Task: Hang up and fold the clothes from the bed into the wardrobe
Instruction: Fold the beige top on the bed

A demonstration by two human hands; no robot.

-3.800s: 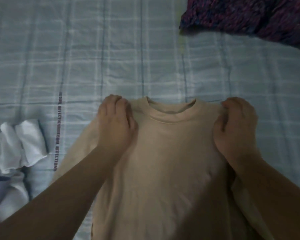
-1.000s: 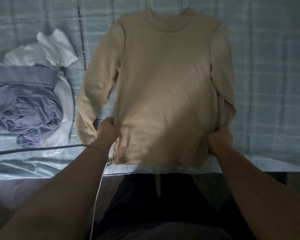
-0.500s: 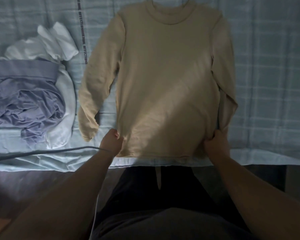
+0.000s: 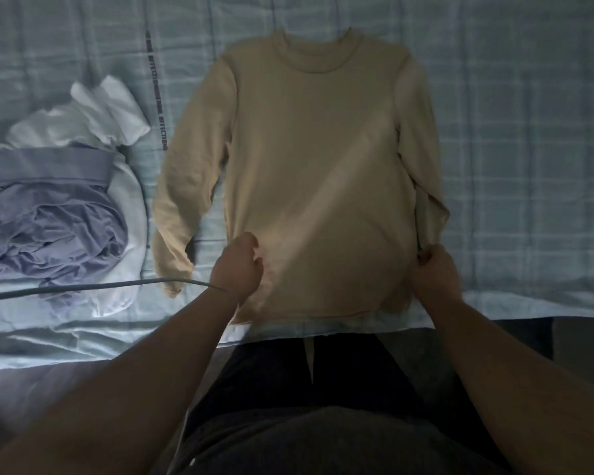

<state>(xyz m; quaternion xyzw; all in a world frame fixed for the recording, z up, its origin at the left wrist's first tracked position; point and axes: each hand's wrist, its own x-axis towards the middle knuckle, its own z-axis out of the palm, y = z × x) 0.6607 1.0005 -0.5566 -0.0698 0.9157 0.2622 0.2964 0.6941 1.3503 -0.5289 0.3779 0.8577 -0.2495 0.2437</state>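
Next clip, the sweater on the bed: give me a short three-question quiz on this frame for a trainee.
1. True or false: the beige sweater lies on the bed with its collar toward the person.
2. What lies beside the sweater on the person's left? A) a crumpled lilac garment B) a wooden hanger C) stacked jeans
3. Fill in: the left hand and right hand grip the sweater's sides near its ____.
Key: 1 false; 2 A; 3 hem.

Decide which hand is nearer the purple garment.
Left. The left hand grips the sweater at the edge facing the purple garment. The right hand grips the opposite edge, with the sweater's width between it and the garment.
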